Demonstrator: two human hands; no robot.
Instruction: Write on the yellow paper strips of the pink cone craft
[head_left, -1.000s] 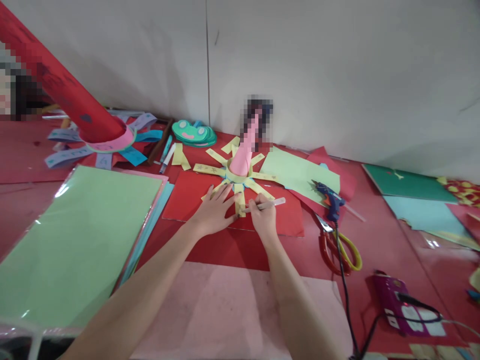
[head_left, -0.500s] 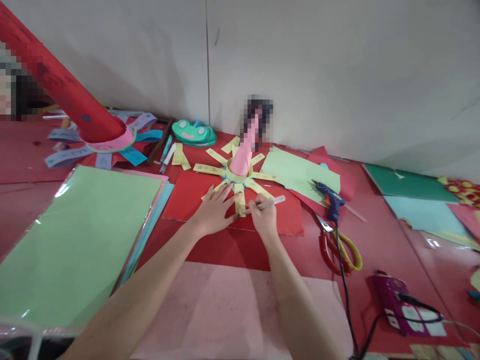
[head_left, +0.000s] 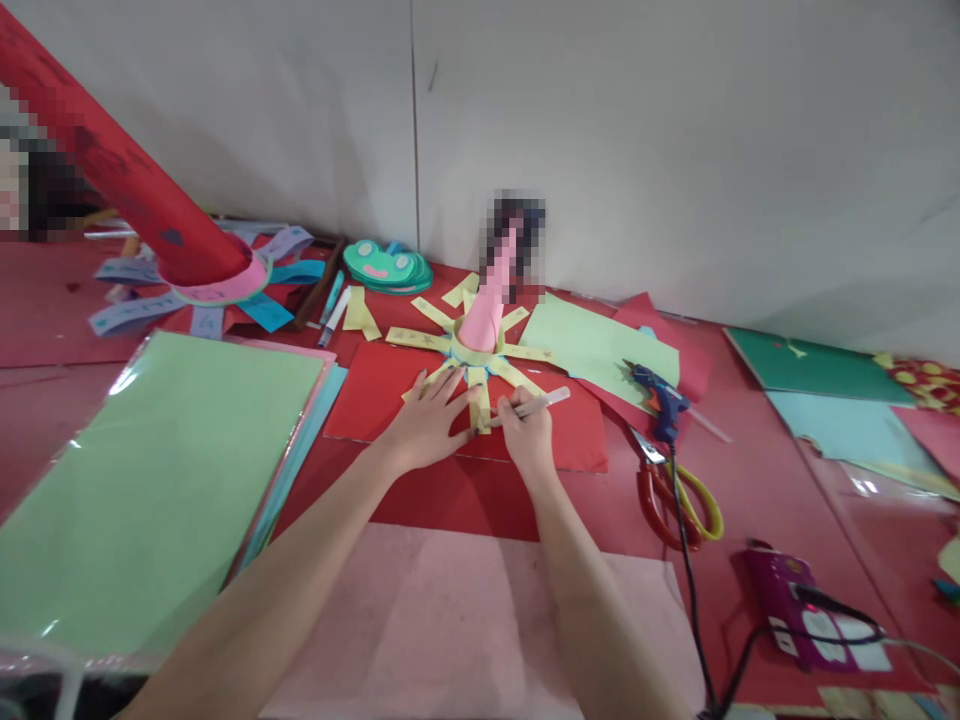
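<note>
A pink paper cone (head_left: 484, 318) stands in a yellow paper ring, from which several yellow paper strips (head_left: 417, 340) spread like rays over red card (head_left: 570, 430). Some strips bear small drawn stars. My left hand (head_left: 427, 420) lies flat with fingers spread, its fingertips on the strips at the near side. In my right hand (head_left: 527, 428) is a white pen (head_left: 551, 398), its tip at the near end of the front strip (head_left: 479, 395). That tip is partly hard to make out.
Right of my hands lie a blue glue gun (head_left: 660, 395), scissors (head_left: 679, 500) and a purple power strip (head_left: 802, 610) with black cables. Green sheets (head_left: 165, 480) in clear wrap lie left. Behind are green frog cutouts (head_left: 386, 268) and a red paper tube (head_left: 127, 160).
Almost nothing differs. The white pen has tilted very slightly in my right hand, and my left hand stays in place on the strips.
</note>
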